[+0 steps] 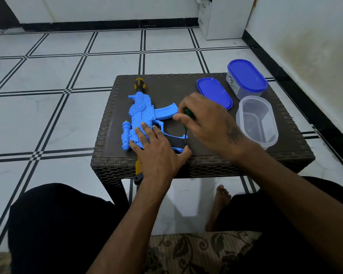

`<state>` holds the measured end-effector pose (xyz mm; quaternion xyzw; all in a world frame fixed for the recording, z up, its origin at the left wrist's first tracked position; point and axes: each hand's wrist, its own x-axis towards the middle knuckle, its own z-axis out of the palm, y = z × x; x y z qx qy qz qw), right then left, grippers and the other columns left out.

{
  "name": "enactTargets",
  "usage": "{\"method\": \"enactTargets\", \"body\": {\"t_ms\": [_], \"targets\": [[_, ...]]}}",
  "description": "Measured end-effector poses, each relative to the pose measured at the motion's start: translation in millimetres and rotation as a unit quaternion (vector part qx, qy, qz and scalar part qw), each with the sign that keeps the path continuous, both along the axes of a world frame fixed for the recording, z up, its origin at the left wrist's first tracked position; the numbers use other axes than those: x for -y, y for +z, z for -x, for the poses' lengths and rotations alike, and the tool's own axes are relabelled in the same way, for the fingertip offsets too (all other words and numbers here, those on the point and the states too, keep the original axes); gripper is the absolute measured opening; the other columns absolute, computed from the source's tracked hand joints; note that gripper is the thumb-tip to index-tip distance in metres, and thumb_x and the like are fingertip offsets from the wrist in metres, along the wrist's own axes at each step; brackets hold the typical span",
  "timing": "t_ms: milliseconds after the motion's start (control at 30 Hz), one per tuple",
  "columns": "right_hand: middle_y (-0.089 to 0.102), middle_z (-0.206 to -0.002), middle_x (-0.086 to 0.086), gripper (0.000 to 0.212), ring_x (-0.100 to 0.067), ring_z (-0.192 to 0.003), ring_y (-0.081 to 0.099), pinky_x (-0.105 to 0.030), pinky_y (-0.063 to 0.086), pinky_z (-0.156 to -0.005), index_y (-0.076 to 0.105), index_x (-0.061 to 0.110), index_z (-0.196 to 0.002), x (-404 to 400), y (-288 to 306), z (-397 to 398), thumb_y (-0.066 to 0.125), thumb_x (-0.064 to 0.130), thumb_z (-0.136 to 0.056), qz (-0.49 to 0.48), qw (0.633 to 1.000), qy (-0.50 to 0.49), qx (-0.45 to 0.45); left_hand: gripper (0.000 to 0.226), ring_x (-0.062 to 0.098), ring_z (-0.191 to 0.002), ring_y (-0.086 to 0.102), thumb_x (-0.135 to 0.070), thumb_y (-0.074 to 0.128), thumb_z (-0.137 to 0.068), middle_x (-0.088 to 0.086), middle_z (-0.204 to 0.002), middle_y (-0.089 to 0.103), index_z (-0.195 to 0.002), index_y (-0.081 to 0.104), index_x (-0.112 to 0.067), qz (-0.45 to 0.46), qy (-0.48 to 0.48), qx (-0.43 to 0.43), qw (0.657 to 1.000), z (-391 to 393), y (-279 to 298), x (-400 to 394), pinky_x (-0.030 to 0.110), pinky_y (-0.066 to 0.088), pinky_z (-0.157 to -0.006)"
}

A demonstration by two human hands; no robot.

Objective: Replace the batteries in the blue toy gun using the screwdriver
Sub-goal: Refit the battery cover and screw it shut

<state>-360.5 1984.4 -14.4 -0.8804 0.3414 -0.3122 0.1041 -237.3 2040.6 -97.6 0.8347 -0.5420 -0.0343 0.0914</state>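
Landmark: dark brown wicker-pattern table [206, 165], low, standing on white floor tiles with black lines.
Blue toy gun [141, 117]: lies flat on the table's left half, yellow-and-black muzzle toward the far edge, stock end over the near edge; blue scope on its left side; black grip panel facing up near the table's middle.
Left hand [156, 153]: laid flat on the gun's rear body, fingers straight and spread, thumb stretched toward the grip; pressing down, not curled round anything.
Right hand [204, 123]: fingers wrapped round the green handle of the screwdriver.
Screwdriver [187, 119]: held about upright just right of the gun's magazine, thin dark shaft pointing down with its tip at the black grip panel.
Loose blue lid [214, 92]: flat on the table, far right of the gun.
Open clear container [256, 120]: right edge of the table, beside the lid.
Lidded container [246, 79]: far right corner; label on its side, writing too small to read.
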Motion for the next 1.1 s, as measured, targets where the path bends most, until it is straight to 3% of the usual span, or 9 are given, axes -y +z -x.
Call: {"method": "enactTargets", "body": {"t_ms": [100, 233, 367, 467, 567, 633, 800, 867, 1100], "targets": [[0.057, -0.099, -0.001, 0.023, -0.015, -0.082, 0.054, -0.036, 0.047, -0.071, 0.058, 0.010, -0.097, 0, 0, -2, 0.043, 0.027, -0.099, -0.027, 0.999, 0.025, -0.004, 0.123, 0.041, -0.147, 0.002, -0.084, 0.008, -0.060, 0.025, -0.159, 0.006, -0.152, 0.019, -0.002, -0.001, -0.001, 0.002, 1.000, 0, 0, 0, 0.064, 0.009, -0.112], [0.068, -0.109, 0.002, 0.021, -0.009, -0.097, 0.063, -0.025, 0.051, -0.084, 0.063, 0.012, -0.111, 1, 9, 0, 0.053, 0.008, -0.093, -0.063, 0.996, 0.049, 0.046, 0.120, 0.042, -0.147, 0.005, -0.083, 0.012, -0.063, 0.025, -0.159, 0.010, -0.151, 0.022, -0.001, 0.004, 0.004, 0.008, 1.000, 0, 0, 0, 0.064, 0.011, -0.112], [0.063, -0.081, 0.006, 0.019, -0.009, -0.072, 0.056, -0.031, 0.049, -0.066, 0.065, 0.012, -0.090, 3, 10, 0, 0.061, 0.031, -0.092, -0.031, 0.999, 0.022, 0.013, 0.120, 0.042, -0.147, 0.004, -0.083, 0.014, -0.063, 0.025, -0.159, 0.009, -0.151, 0.021, -0.002, 0.001, 0.002, 0.010, 1.000, 0, -1, 0, 0.064, 0.011, -0.112], [0.055, -0.091, 0.008, 0.036, -0.010, -0.078, 0.050, -0.036, 0.048, -0.069, 0.061, 0.016, -0.102, 2, 7, -1, 0.040, 0.045, -0.098, -0.032, 0.997, 0.028, -0.059, 0.119, 0.042, -0.147, 0.004, -0.083, 0.016, -0.065, 0.025, -0.159, 0.008, -0.151, 0.021, -0.001, 0.005, 0.000, 0.003, 1.000, 0, -1, 0, 0.064, 0.011, -0.112], [0.054, -0.123, 0.000, 0.033, -0.013, -0.109, 0.053, -0.031, 0.045, -0.094, 0.053, 0.012, -0.127, 2, 9, -2, 0.039, 0.018, -0.097, -0.090, 0.989, 0.106, -0.057, 0.119, 0.042, -0.147, 0.003, -0.083, 0.016, -0.065, 0.025, -0.159, 0.007, -0.151, 0.019, -0.002, 0.001, -0.002, 0.007, 1.000, -1, -1, 0, 0.064, 0.010, -0.112], [0.057, -0.127, -0.004, 0.037, -0.014, -0.113, 0.057, -0.030, 0.046, -0.097, 0.053, 0.008, -0.129, 1, 10, -2, 0.042, 0.002, -0.094, -0.123, 0.984, 0.121, -0.034, 0.119, 0.042, -0.147, 0.003, -0.083, 0.014, -0.064, 0.025, -0.159, 0.007, -0.151, 0.019, -0.002, 0.000, -0.001, 0.010, 1.000, -1, -1, 0, 0.064, 0.010, -0.112], [0.065, -0.080, 0.005, 0.009, -0.011, -0.070, 0.061, -0.036, 0.054, -0.066, 0.059, 0.018, -0.098, -2, 11, -4, 0.064, 0.018, -0.091, -0.076, 0.996, 0.043, 0.001, 0.115, 0.041, -0.147, 0.002, -0.083, 0.029, -0.071, 0.024, -0.159, 0.006, -0.152, 0.018, -0.002, 0.004, -0.004, 0.006, 1.000, 0, -3, 0, 0.064, 0.009, -0.112], [0.058, -0.073, 0.003, 0.020, -0.015, -0.063, 0.051, -0.040, 0.048, -0.060, 0.058, 0.013, -0.087, 0, 9, -5, 0.059, 0.032, -0.094, -0.005, 1.000, 0.007, -0.018, 0.117, 0.041, -0.147, 0.002, -0.084, 0.022, -0.068, 0.024, -0.159, 0.007, -0.151, 0.019, -0.002, 0.005, -0.001, 0.008, 1.000, 0, -2, 0, 0.064, 0.009, -0.112], [0.064, -0.117, -0.002, 0.033, -0.004, -0.101, 0.060, -0.023, 0.049, -0.089, 0.060, 0.009, -0.121, 2, 13, 3, 0.043, 0.000, -0.094, -0.115, 0.988, 0.103, -0.009, 0.117, 0.041, -0.147, 0.005, -0.084, 0.021, -0.067, 0.024, -0.159, 0.009, -0.151, 0.021, -0.002, 0.013, 0.005, 0.011, 1.000, 0, -4, 1, 0.063, 0.011, -0.112]]}}
